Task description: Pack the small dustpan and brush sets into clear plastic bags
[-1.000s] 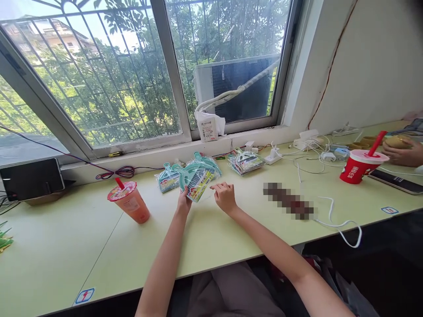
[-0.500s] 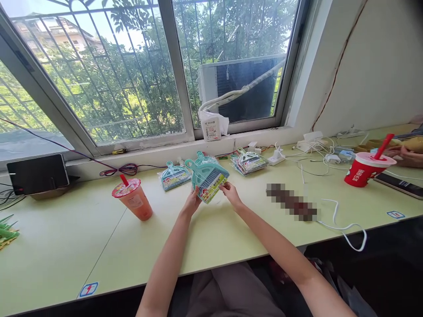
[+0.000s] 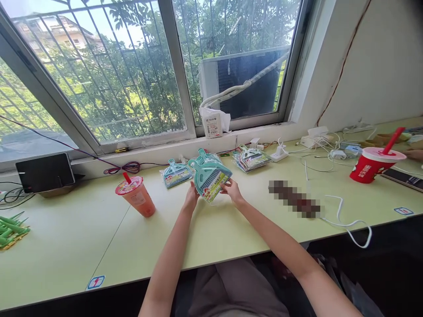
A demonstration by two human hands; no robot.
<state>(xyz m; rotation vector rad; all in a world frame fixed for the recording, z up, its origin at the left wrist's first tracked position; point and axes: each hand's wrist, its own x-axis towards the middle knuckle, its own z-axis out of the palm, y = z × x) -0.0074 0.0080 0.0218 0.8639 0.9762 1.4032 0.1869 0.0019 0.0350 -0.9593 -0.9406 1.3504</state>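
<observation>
Between my two hands is a small teal dustpan and brush set [image 3: 211, 177] with a printed yellow card along its lower edge, tilted above the table. My left hand [image 3: 191, 197] grips its left edge, the fingers partly hidden behind it. At its right lower corner, my right hand [image 3: 232, 191] pinches the edge with thumb and fingers. Just behind lie more wrapped teal sets: one dustpan set [image 3: 176, 174] to the left and another partly covered by the held one. Further right rests a stack of wrapped sets with a pale green one [image 3: 250, 157] on top.
An orange drink cup [image 3: 140, 200] stands left of my hands. On the right are a red cup [image 3: 366, 169], a phone [image 3: 405, 179], a white cable [image 3: 355, 225] and a blurred-out item [image 3: 294, 199]. A tablet [image 3: 44, 173] leans at the far left, near green plastic pieces [image 3: 11, 231].
The view has shifted slightly, moving table items a little to the right in the picture. Both hands keep their hold on the dustpan set. The person's hands at the far right have mostly withdrawn.
</observation>
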